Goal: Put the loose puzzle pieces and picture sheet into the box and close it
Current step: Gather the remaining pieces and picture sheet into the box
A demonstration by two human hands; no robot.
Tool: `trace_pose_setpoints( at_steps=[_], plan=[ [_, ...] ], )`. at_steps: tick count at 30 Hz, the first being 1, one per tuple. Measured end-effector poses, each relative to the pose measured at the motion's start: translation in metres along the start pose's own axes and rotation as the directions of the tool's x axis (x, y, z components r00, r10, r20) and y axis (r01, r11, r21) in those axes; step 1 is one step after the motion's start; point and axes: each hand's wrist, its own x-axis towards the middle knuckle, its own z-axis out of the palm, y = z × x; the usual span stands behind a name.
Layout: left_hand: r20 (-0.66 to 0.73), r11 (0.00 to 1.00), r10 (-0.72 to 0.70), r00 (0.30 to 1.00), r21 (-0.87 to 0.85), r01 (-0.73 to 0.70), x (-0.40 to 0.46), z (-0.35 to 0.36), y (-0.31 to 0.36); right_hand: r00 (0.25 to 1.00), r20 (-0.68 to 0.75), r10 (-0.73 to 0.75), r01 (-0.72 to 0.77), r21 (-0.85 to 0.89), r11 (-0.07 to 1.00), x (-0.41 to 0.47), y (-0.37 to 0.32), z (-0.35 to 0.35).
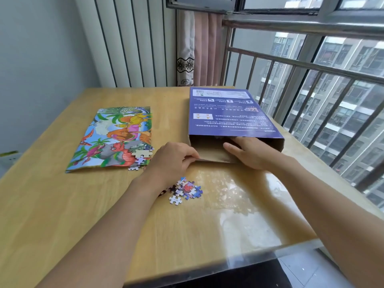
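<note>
STEP: filling the purple puzzle box (230,115), not yet shut | LEFT: left hand (173,160) pinching box flap (214,157) | RIGHT: right hand (249,151) inside box mouth, grip cannot tell | THINGS: loose puzzle pieces (186,190) just below left hand on worktop (83,204); more pieces (141,155) on dinosaur picture sheet (113,138), left of it | NEXT: probably scooping pieces in, gently.

The box (232,115) lies at the table's (62,204) far right edge; the picture sheet (112,138) lies left of it; loose pieces (185,190) lie nearer the front edge, between them.
</note>
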Motion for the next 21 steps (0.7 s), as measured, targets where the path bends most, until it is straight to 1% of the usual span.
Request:
trace_pose_setpoints(
  at_steps=[1,2,3,4,5,6,7,8,9,10,11,12,13,14,15,16,17,18,19,20,21],
  plan=[
    [-0.030,0.999,-0.030,0.999,-0.021,0.029,0.000,-0.008,0.000,0.998,-0.068,0.003,-0.007,-0.057,0.998,-0.009,-0.014,0.002],
    [-0.076,0.995,-0.080,0.994,-0.061,0.076,-0.002,-0.018,0.002,0.989,-0.143,-0.019,0.010,-0.063,0.998,-0.021,-0.030,0.007],
    [-0.110,0.986,-0.145,0.983,-0.101,0.134,-0.003,-0.029,0.004,0.980,-0.190,-0.060,0.061,-0.003,0.998,-0.036,-0.048,0.014],
    [-0.115,0.975,-0.203,0.972,-0.115,0.190,-0.006,-0.042,0.006,0.976,-0.188,-0.111,0.127,0.073,0.989,-0.052,-0.066,0.022],
    [-0.099,0.966,-0.252,0.963,-0.087,0.244,-0.012,-0.054,0.007,0.978,-0.126,-0.167,0.183,0.127,0.975,-0.067,-0.085,0.031],
    [-0.090,0.956,-0.290,0.953,-0.064,0.285,-0.020,-0.064,0.008,0.976,-0.044,-0.214,0.219,0.137,0.966,-0.078,-0.099,0.038],
    [-0.093,0.944,-0.324,0.941,-0.097,0.315,-0.032,-0.071,0.011,0.969,0.024,-0.246,0.242,0.125,0.962,-0.083,-0.107,0.046],
    [-0.100,0.918,-0.363,0.927,-0.211,0.336,-0.051,-0.075,0.013,0.963,0.070,-0.261,0.253,0.108,0.961,-0.085,-0.112,0.053],
    [-0.079,0.843,-0.414,0.907,-0.408,0.349,-0.071,-0.074,0.017,0.960,0.093,-0.263,0.256,0.085,0.963,-0.083,-0.115,0.056],
    [-0.017,0.685,-0.468,0.884,-0.639,0.350,-0.095,-0.072,0.023,0.956,0.120,-0.266,0.259,0.071,0.963,-0.079,-0.117,0.060],
    [0.063,0.477,-0.492,0.868,-0.815,0.329,-0.119,-0.068,0.029,0.949,0.147,-0.279,0.272,0.068,0.960,-0.075,-0.118,0.060],
    [0.144,0.276,-0.486,0.862,-0.911,0.307,-0.145,-0.066,0.036,0.937,0.184,-0.298,0.286,0.092,0.954,-0.070,-0.120,0.060],
    [0.216,0.112,-0.439,0.872,-0.950,0.291,-0.167,-0.064,0.043,0.922,0.210,-0.325,0.302,0.135,0.944,-0.065,-0.121,0.060],
    [0.296,-0.029,-0.360,0.885,-0.951,0.306,-0.186,-0.063,0.052,0.905,0.240,-0.352,0.317,0.172,0.933,-0.062,-0.123,0.059],
    [0.368,-0.137,-0.272,0.889,-0.929,0.343,-0.202,-0.060,0.059,0.892,0.256,-0.373,0.333,0.187,0.924,-0.059,-0.124,0.060],
    [0.427,-0.188,-0.206,0.881,-0.900,0.392,-0.214,-0.055,0.064,0.884,0.269,-0.382,0.332,0.211,0.919,-0.057,-0.125,0.061],
    [0.496,-0.196,-0.167,0.852,-0.864,0.464,-0.227,-0.049,0.069,0.884,0.285,-0.370,0.295,0.272,0.916,-0.057,-0.125,0.062],
    [0.584,-0.149,-0.188,0.790,-0.811,0.565,-0.235,-0.039,0.070,0.888,0.298,-0.350,0.228,0.376,0.898,-0.055,-0.123,0.061],
    [0.662,-0.106,-0.238,0.710,-0.745,0.659,-0.241,-0.026,0.072,0.886,0.313,-0.341,0.163,0.480,0.862,-0.055,-0.121,0.060],
    [0.731,-0.152,-0.277,0.624,-0.674,0.723,-0.244,-0.013,0.073,0.885,0.320,-0.339,0.118,0.550,0.827,-0.055,-0.120,0.060],
    [0.770,-0.262,-0.279,0.574,-0.636,0.726,-0.244,-0.004,0.073,0.881,0.321,-0.347,0.114,0.567,0.816,-0.055,-0.120,0.058]
  ],
)
